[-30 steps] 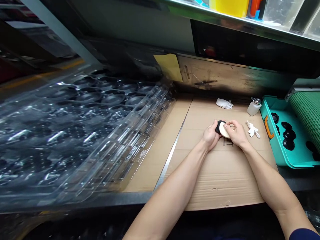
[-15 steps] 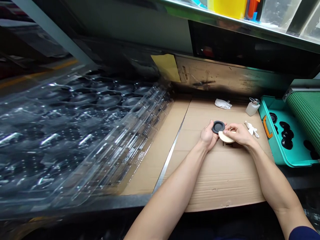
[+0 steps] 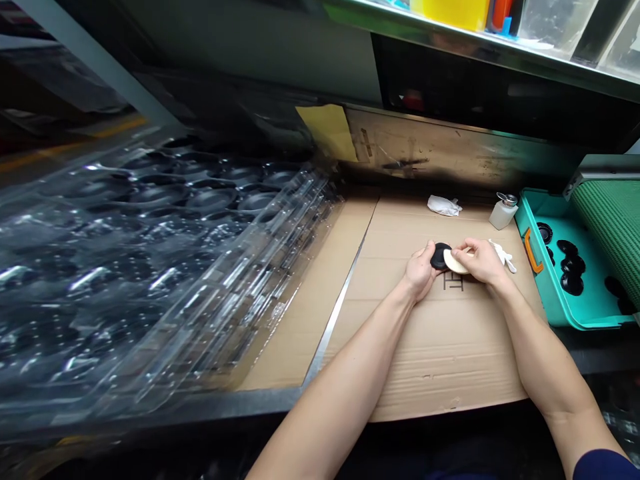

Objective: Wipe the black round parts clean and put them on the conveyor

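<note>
My left hand [image 3: 421,272] grips a round black part [image 3: 439,257] by its left edge, above the cardboard [image 3: 420,347]. My right hand [image 3: 480,261] pinches a cream-coloured round pad [image 3: 456,262], its fingers on top. The pad overlaps the right side of the black part, so part of that face is hidden. Whether the pad presses on it or only hovers close, I cannot tell. A crumpled white cloth [image 3: 504,256] lies just behind my right hand.
Stacked clear plastic trays [image 3: 200,280] with black round parts fill the left side. At right, a teal bin [image 3: 555,293] holds several black parts beside a green mesh belt [image 3: 610,220]. A pump bottle [image 3: 503,212] and a white wad [image 3: 444,205] stand toward the back wall.
The black part has turned in my left hand; its dished grey face no longer shows. The cream pad has shifted up over its right side. The whole view has moved slightly.
</note>
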The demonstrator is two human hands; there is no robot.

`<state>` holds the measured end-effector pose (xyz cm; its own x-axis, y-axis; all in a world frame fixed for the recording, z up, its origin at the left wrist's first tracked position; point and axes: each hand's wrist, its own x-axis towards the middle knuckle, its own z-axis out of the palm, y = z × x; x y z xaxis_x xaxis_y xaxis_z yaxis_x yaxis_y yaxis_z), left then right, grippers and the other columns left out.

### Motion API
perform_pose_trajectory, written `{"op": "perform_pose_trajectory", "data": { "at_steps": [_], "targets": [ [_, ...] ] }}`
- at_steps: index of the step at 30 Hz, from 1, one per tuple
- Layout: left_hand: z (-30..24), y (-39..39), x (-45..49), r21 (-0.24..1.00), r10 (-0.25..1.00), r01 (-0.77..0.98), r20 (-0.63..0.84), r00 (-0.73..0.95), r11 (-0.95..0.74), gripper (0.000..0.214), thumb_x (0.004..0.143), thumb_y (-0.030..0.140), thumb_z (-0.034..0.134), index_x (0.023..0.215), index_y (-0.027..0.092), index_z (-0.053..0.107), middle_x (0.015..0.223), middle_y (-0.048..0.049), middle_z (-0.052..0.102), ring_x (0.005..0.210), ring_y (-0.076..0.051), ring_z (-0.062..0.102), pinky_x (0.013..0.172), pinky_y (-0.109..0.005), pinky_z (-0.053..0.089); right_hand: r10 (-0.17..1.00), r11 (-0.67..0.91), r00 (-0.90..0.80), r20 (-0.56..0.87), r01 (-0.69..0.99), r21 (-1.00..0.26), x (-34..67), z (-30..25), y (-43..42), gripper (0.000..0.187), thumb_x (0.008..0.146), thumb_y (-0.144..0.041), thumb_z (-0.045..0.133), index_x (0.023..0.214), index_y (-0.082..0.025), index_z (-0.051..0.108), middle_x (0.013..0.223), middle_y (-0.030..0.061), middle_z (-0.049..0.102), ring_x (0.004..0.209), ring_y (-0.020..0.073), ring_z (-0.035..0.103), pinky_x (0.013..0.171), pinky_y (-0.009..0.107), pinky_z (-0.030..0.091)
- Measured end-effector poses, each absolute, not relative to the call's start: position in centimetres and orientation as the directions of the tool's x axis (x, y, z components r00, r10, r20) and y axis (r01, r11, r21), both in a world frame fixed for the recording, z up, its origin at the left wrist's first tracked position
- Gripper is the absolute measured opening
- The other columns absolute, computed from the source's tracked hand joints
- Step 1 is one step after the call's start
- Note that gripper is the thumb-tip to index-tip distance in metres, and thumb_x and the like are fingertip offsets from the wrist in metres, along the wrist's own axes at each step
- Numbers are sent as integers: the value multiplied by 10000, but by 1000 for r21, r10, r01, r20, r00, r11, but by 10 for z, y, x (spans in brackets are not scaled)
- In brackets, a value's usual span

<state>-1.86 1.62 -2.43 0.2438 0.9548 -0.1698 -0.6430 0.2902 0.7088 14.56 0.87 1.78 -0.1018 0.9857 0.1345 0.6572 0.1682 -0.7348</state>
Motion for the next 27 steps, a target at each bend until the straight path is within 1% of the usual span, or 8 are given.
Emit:
{"op": "perform_pose_trajectory", "data": {
  "at_steps": [3, 7, 12, 16, 20, 22, 25, 27],
  "targets": [
    [-26, 17, -19, 694, 956, -659, -177, 233, 289, 352, 1036, 395, 575, 1001, 78, 725, 960, -161, 784, 1012, -269, 756, 988, -446, 580, 970, 234, -94, 223, 601, -764, 138, 12, 7, 256, 897, -429, 635, 917, -205, 757, 804, 2, 727, 764, 159, 643, 720, 255, 460],
    [-24, 16, -21, 675, 951, -670, -200, 238, 309, 356, 1045, 386, 547, 977, 87, 728, 967, -154, 785, 1022, -263, 758, 984, -424, 588, 963, 225, -255, 85, 595, -772, 137, 10, 8, 209, 868, -396, 671, 856, -204, 752, 783, -10, 725, 742, 150, 638, 693, 243, 446],
    [-22, 16, -18, 714, 954, -633, -206, 217, 298, 348, 1060, 354, 521, 960, 88, 723, 925, -141, 786, 979, -249, 763, 969, -429, 598, 971, 230, -114, 212, 701, -675, 142, 17, 9, 203, 899, -393, 652, 899, -223, 764, 796, 1, 729, 771, 166, 641, 728, 259, 446],
    [-22, 15, -18, 696, 954, -653, -207, 215, 298, 361, 1067, 349, 502, 940, 92, 721, 937, -145, 785, 991, -248, 764, 990, -422, 592, 953, 292, -264, 150, 664, -688, 138, 19, 8, 155, 896, -357, 653, 867, -242, 752, 823, -14, 741, 791, 161, 658, 715, 251, 439],
    [-23, 15, -18, 708, 950, -633, -227, 216, 313, 352, 1062, 362, 522, 959, 88, 716, 952, -153, 786, 977, -253, 768, 982, -459, 596, 969, 229, -118, 217, 757, -612, 137, 20, 5, 167, 917, -377, 641, 908, -256, 756, 783, -10, 729, 788, 182, 663, 744, 275, 443],
    [-24, 16, -18, 710, 949, -631, -221, 224, 314, 335, 1050, 360, 550, 933, 90, 711, 948, -156, 786, 969, -256, 769, 975, -453, 600, 968, 238, -127, 216, 737, -632, 134, 21, 2, 176, 934, -377, 621, 933, -258, 751, 823, -7, 745, 819, 184, 675, 765, 273, 455],
    [-24, 17, -20, 692, 947, -647, -229, 223, 320, 358, 1075, 334, 479, 953, 88, 708, 975, -157, 789, 965, -252, 771, 948, -440, 614, 970, 242, -163, 182, 720, -650, 133, 21, 2, 180, 931, -395, 631, 930, -257, 745, 855, -2, 758, 847, 193, 686, 768, 270, 467],
    [-23, 18, -22, 681, 938, -645, -255, 236, 348, 411, 1095, 343, 408, 992, 81, 707, 1023, -173, 789, 979, -257, 772, 925, -436, 622, 973, 165, -19, 230, 753, -637, 139, 21, 6, 232, 953, -437, 601, 972, -253, 742, 852, 14, 758, 840, 211, 687, 773, 287, 472]
  ]
}}
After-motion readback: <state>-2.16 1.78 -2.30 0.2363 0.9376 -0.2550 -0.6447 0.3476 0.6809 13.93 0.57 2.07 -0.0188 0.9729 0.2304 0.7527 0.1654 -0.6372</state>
